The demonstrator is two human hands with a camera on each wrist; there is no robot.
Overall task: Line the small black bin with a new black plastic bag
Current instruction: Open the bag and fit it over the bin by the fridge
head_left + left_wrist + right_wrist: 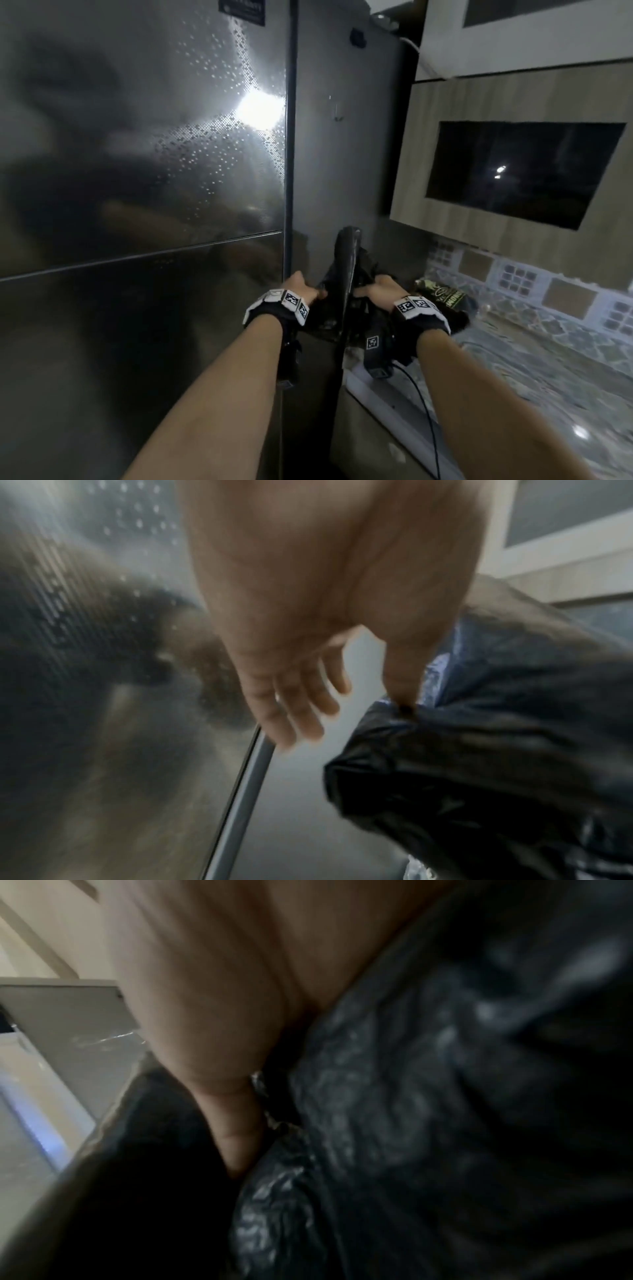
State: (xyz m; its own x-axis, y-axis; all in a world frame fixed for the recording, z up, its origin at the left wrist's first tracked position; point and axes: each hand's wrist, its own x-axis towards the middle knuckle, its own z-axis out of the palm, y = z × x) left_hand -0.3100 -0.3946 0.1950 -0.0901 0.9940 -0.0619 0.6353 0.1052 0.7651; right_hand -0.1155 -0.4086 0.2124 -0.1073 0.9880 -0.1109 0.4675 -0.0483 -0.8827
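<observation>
The left half of the head view is filled by a dark reflective refrigerator (144, 171), a bright light glare showing on its door in the upper centre; at lower centre the left hand (301, 286) reaches forward beside the refrigerator's edge; in the left wrist view its thumb (400, 680) presses into the black plastic bag (496, 750) while the 4 fingers (291, 712) extend straight and slightly spread, clear of the plastic; just right of that hand the small black bin (346, 274) stands at centre frame, the bag draped over its rim; the right hand (380, 291) lies against the bag on the bin's right side; in the right wrist view the thumb (236, 1129) is tucked into crumpled plastic, but the other fingers are hidden, so their grip cannot be told; a dark printed packet (442, 294) lies on the patterned countertop (548, 377) at lower right; a wood-toned cabinet (513, 99) occupies the upper right.
</observation>
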